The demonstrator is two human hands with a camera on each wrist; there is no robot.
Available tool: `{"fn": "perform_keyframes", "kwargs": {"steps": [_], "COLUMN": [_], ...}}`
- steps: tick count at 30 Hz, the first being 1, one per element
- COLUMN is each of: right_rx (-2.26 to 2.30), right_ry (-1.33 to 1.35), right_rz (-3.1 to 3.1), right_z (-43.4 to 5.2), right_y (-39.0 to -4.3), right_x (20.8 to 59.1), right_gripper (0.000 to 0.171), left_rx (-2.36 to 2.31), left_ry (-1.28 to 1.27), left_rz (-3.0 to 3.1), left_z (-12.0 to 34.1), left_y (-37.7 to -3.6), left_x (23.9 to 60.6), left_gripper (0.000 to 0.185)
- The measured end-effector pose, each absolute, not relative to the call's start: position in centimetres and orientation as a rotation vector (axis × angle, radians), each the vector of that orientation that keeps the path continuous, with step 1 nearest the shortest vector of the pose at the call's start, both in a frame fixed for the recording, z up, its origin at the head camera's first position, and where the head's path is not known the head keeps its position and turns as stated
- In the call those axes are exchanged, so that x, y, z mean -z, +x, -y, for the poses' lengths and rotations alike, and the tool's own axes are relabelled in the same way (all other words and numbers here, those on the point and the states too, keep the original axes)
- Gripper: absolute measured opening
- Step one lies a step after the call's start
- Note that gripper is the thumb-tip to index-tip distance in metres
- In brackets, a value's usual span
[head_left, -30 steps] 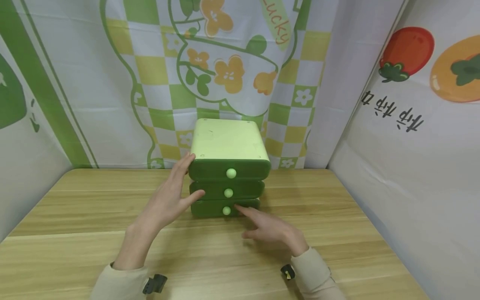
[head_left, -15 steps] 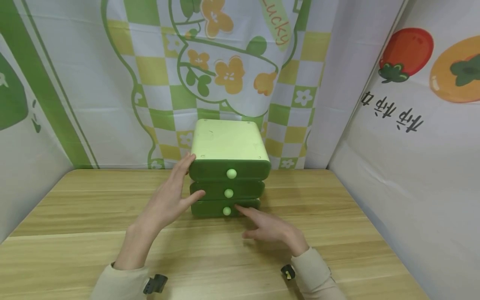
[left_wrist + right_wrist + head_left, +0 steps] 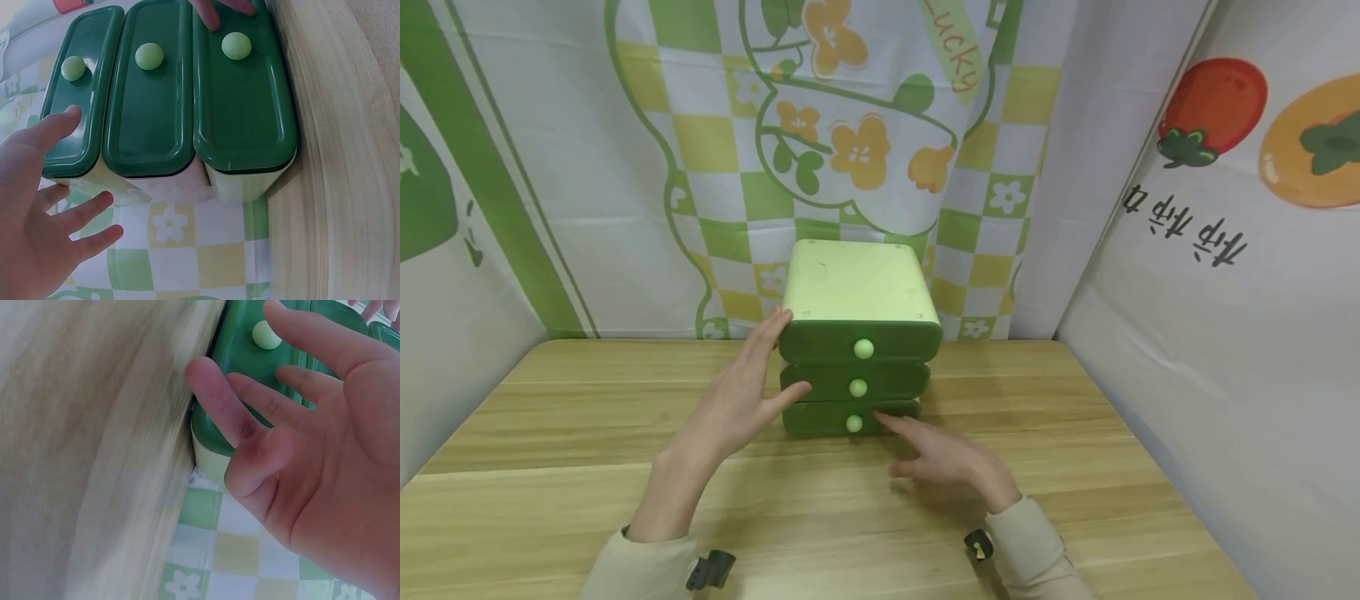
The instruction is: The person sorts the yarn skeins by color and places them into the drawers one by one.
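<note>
The backdrop cloth (image 3: 625, 167) behind the table carries the word "Lucky" on a slanted green band near its top edge; on the right-hand cloth (image 3: 1225, 333), under a printed tomato and an orange fruit, stands a line of dark characters that I cannot read.

A small green three-drawer cabinet (image 3: 857, 292) stands upright at the back middle of the wooden table (image 3: 550, 433), close against the backdrop, all three drawers pushed in, each with a pale green round knob.

The left hand (image 3: 735, 406) reaches forward from a beige sleeve, palm turned toward the cabinet's left side, fingers straight and spread. Its fingertips lie at the left end of the top drawer (image 3: 859, 340) and its thumb touches the left end of the middle drawer (image 3: 855, 380); it grips nothing.

The right hand (image 3: 942, 456) lies low over the table in front of the cabinet, fingers loosely stretched and apart. Its forefinger touches the front of the bottom drawer (image 3: 850, 417), just right of that drawer's knob (image 3: 853, 423); it holds nothing.
</note>
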State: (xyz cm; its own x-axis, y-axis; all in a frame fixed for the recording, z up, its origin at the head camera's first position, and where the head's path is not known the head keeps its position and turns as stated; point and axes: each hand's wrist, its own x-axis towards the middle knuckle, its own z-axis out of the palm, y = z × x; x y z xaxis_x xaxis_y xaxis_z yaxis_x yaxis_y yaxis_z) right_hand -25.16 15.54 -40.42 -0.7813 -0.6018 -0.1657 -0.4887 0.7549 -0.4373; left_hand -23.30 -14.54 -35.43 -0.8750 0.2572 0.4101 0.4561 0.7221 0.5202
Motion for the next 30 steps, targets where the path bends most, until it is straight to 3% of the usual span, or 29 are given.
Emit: {"fn": "perform_keyframes", "kwargs": {"steps": [9,20,30], "right_rx": [0.598,0.847,0.868], "right_ry": [-0.879,-1.093,-0.986], "right_rz": [-2.648,-2.808,-3.031], "right_z": [-15.7,-16.9,-20.2], "right_y": [-25.3,-26.0,-26.5], "right_x": [40.0,38.7,37.1], "right_gripper": [0.070,0.042,0.030], "left_rx": [0.898,0.787,0.711], "left_ry": [-0.561,-0.537,-0.455], "left_rz": [2.621,2.593,2.656], "left_z": [14.7,14.6,15.3], "left_y": [-23.2,-23.2,-23.4], "left_x": [35.4,35.2,35.6], "left_gripper": [0.093,0.091,0.100]}}
